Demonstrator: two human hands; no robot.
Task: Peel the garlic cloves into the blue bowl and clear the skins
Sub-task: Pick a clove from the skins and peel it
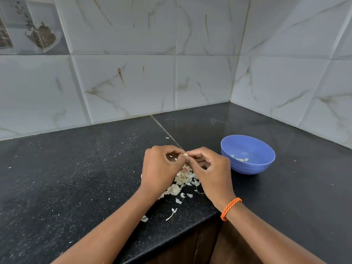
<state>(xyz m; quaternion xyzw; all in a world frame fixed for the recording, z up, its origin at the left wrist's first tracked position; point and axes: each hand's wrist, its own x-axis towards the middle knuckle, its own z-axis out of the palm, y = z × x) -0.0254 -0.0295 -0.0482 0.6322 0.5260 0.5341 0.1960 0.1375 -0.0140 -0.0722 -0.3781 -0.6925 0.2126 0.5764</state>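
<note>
A small pale garlic clove (185, 154) sits between the fingertips of both hands above the black counter. My left hand (162, 166) pinches it from the left with curled fingers. My right hand (211, 168) pinches it from the right; an orange cord bracelet circles that wrist. Below the hands lies a heap of papery garlic skins (181, 182), with loose scraps trailing toward the counter's front edge. The blue bowl (247, 155) stands to the right of my right hand and holds several peeled cloves (241, 159).
The black speckled counter (76, 168) runs into a corner of grey marble-look wall tiles. Its front edge (171, 242) cuts diagonally under my forearms, with dark wooden cabinet below. Tiny skin flecks dot the counter left and right.
</note>
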